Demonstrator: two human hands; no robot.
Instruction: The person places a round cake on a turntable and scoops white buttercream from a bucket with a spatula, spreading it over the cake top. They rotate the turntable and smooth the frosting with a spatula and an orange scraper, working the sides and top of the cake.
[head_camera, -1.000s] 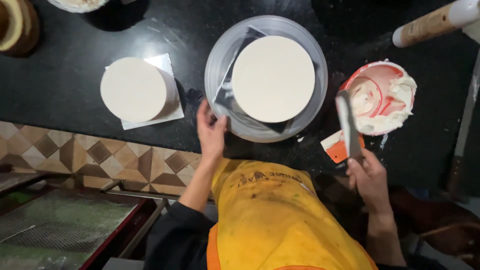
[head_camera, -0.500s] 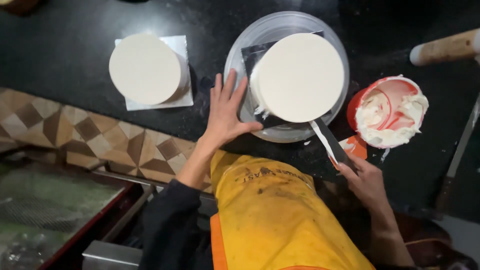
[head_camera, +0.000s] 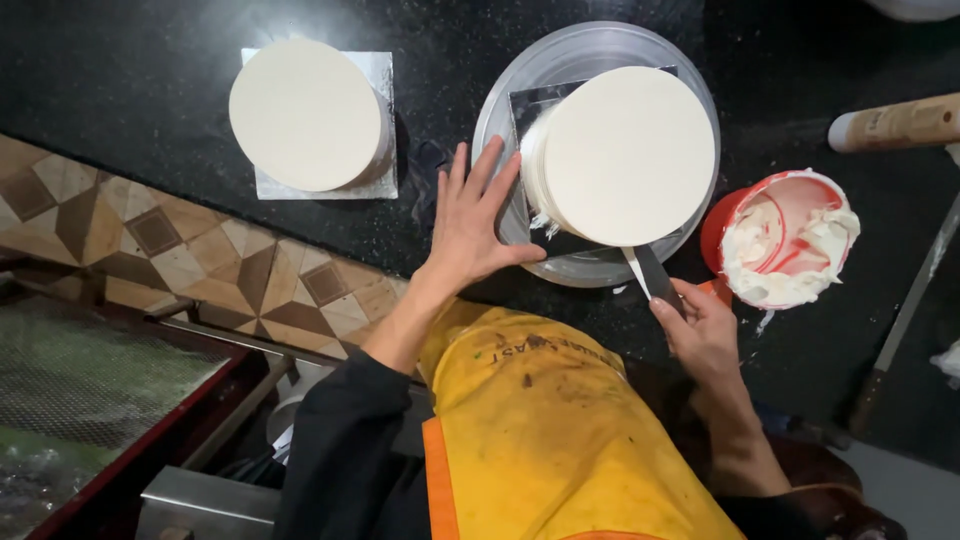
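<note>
A round white frosted cake (head_camera: 625, 155) stands on a silver board on a grey turntable (head_camera: 510, 110) on the black counter. My left hand (head_camera: 475, 220) lies flat with fingers spread on the turntable's left rim, beside the cake. My right hand (head_camera: 700, 330) grips the handle of a palette knife (head_camera: 645, 272), and its blade touches the cake's near side. A second white frosted cake (head_camera: 305, 115) sits on a silver square board at the left. A red bowl (head_camera: 785, 240) of white cream stands to the right of the turntable.
A wooden rolling pin (head_camera: 895, 122) lies at the far right, and a long knife (head_camera: 905, 320) rests below it. The black counter (head_camera: 130, 80) ends in a patterned tile front (head_camera: 150, 240). A metal rack with a red frame (head_camera: 90, 390) is at the lower left.
The left hand has spread flat on the turntable's rim. The right hand brought the palette knife down from upright beside the bowl to the cake's near side.
</note>
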